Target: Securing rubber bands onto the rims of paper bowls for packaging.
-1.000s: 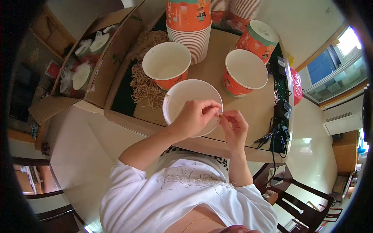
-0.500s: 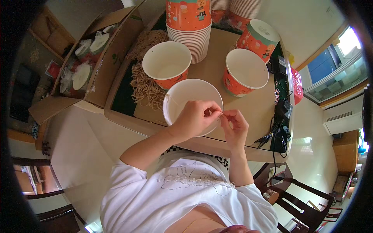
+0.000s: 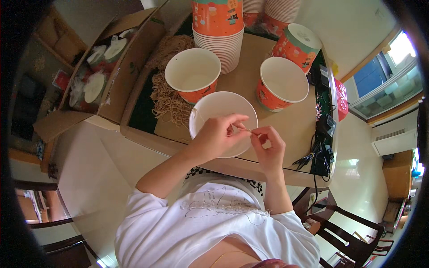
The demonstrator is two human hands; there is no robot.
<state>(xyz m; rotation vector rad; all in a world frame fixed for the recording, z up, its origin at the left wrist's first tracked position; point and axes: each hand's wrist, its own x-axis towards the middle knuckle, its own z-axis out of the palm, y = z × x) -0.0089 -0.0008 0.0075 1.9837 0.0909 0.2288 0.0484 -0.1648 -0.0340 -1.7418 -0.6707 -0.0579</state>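
Note:
A white-lined paper bucket (image 3: 225,100) stands at the table's near edge, right under my hands. Above its right side, my left hand (image 3: 222,135) pinches a thin tan string (image 3: 249,130) between thumb and finger. My right hand (image 3: 270,145) meets it there, fingertips pinched on the same string. A strand of string also hangs over the bucket's left rim. Behind it is a second orange-and-white bucket (image 3: 193,73), and a third bucket (image 3: 283,82) stands to the right. A tangled pile of tan string (image 3: 167,100) lies at the left.
A tall stack of buckets (image 3: 219,47) rises at the back, with an upturned bucket (image 3: 304,42) to its right. Black cables (image 3: 319,149) and adapters line the table's right edge. An open cardboard box (image 3: 120,76) of wrapped buckets adjoins the left. A dark wooden chair (image 3: 344,228) stands at lower right.
The fingers of my left hand have loosened slightly and shifted left, so a short bit of string shows between my two hands. The buckets keep their places.

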